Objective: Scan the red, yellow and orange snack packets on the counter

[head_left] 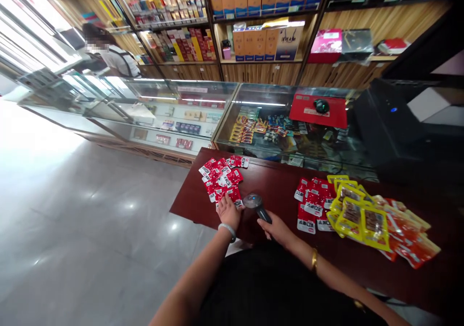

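My right hand (276, 228) is closed round the handle of a dark handheld barcode scanner (253, 202), whose rounded head points up and to the left. My left hand (229, 213) rests on the near edge of a loose pile of red-and-white snack packets (220, 174), its fingers stretched forward over the nearest ones. A second heap of red packets (314, 198) lies to the right of the scanner. Beside that heap are several yellow snack packets (357, 215), partly overlapping orange-red packets (413, 232).
The dark red-brown table (188, 198) meets a glass display counter (232, 99). On the counter are a red mat (339, 116), a mouse (321, 106) and a black machine (384, 123) at right. Boxed shelves stand behind; another person (119, 60) is at the far left.
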A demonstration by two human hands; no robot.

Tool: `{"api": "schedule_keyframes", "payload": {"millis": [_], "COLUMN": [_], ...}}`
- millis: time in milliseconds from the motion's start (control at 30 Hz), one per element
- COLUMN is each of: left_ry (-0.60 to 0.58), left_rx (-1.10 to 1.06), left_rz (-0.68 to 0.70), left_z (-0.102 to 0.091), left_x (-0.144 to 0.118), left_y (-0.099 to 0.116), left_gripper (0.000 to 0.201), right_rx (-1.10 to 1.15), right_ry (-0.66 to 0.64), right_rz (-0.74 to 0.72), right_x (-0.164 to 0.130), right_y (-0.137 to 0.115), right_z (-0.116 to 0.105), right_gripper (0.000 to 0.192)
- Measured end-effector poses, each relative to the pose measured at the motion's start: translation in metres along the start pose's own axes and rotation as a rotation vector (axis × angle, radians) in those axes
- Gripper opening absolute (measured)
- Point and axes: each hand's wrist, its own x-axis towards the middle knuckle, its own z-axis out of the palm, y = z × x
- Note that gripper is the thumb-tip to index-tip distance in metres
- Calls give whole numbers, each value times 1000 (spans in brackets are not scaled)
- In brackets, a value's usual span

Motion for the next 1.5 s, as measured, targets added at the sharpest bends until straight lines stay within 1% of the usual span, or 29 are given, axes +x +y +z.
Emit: {"api": "schedule_keyframes", "payload": {"millis": [67,167,233,300,367,400,500,533,600,667,733,833,933,1067,1133,1233,1300,1433,1500], "left_ry": [-18,-72,-91,-76,-62,-69,-120,-147,-218,-289,-336,-368,-395,-497,-535,-573,-642,-876,-939], "left_rx": [2,-22,-40,-44,-26,-13,0,-28,-150,-325,-501,-691,-816,-998,-1038,-1019,-1047,-1209,-1195], "left_rz": [27,107,153,158,132,126,147,158,166,139,82,26,36,47,37,-2,14,169,219], "left_z": [1,3,6,7,8,8,9,11,16,22,28,32,34,41,47,54,57,58,59], "left_x": [1,0,-2,-4,-4,-4,-1,0,1,2,2,2,-1,-5,-6,-10,-16,-32,-37], "left_y": [3,9,12,13,14,15,17,18,22,27,33,46,62,83,91,107,122,156,166], "left_gripper": [75,68,67,71,71,67,47,41,34,30,28,31,37,44,46,46,44,39,38], "right_rx": [9,30,44,50,50,50,61,66,74,80,80,66,71,96,107,110,111,122,123], "right_ry": [13,44,68,84,88,88,88,88,85,102,146,218,246,284,310,337,345,378,398], "right_rz": [9,29,38,31,11,3,-5,-7,-15,-20,-27,-54,-87,-93,-88,-78,-73,-71,-67], "right_x": [-4,-10,-13,-14,-14,-14,-13,-12,-13,-16,-20,-25,-29,-34,-37,-42,-46,-54,-57], "right_y": [-2,-5,-6,-3,1,4,11,12,11,8,3,-3,-6,-9,-9,-5,-1,6,7], "right_z": [-2,-6,-9,-13,-16,-17,-19,-20,-22,-25,-31,-40,-49,-59,-65,-74,-81,-92,-95], "right_gripper": [56,58,59,59,58,58,58,59,59,60,61,61,60,57,58,55,51,52,53]}}
